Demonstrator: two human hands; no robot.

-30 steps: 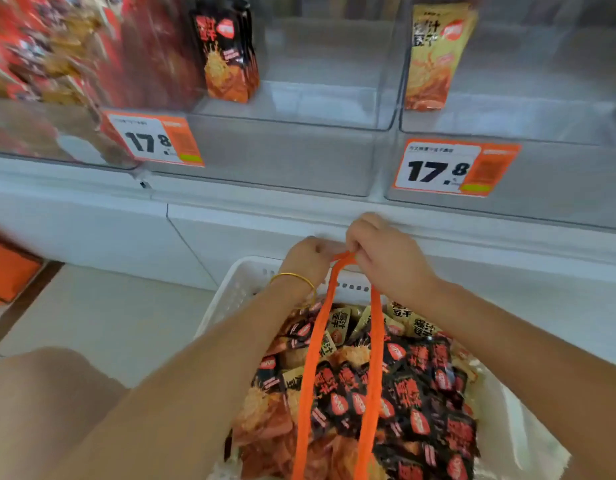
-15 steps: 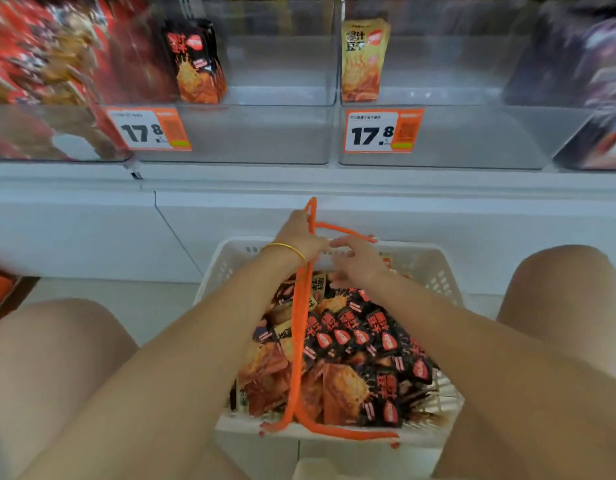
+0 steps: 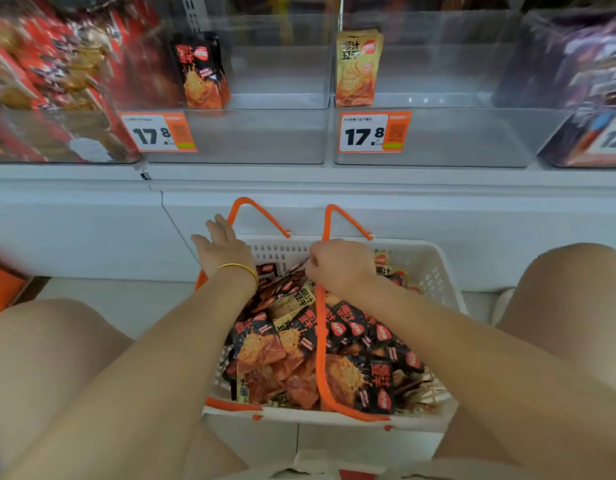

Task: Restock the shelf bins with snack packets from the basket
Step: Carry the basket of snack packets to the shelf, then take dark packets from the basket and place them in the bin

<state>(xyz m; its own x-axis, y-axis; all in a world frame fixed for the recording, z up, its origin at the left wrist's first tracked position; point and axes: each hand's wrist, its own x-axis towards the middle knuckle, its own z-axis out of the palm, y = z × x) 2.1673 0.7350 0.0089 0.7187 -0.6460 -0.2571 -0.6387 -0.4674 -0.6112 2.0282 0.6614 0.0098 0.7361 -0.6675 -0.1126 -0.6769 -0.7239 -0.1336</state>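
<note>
A white basket [image 3: 434, 259] with orange handles stands on the floor between my knees, heaped with black-and-orange snack packets [image 3: 337, 341] and a few yellow ones. My left hand [image 3: 225, 249] is open at the basket's far left corner, fingers spread beside the left handle [image 3: 246, 204]. My right hand [image 3: 337, 268] is curled over the right handle [image 3: 319, 341] above the packets. On the shelf, one clear bin [image 3: 265, 140] holds a few black packets [image 3: 202, 71], and the bin beside it [image 3: 455, 140] holds yellow packets [image 3: 356, 67].
Orange 17.8 price tags [image 3: 159, 133] [image 3: 374, 131] hang on the two bins. A bin full of red packets [image 3: 50, 81] is at the left, one with purple packets [image 3: 576, 81] at the right. A white cabinet front [image 3: 92, 230] runs below the shelf. My bare knees flank the basket.
Both hands held the handles together above the basket. The handles are now spread apart, my left hand has let go and opened, and the view has pulled back from the shelf.
</note>
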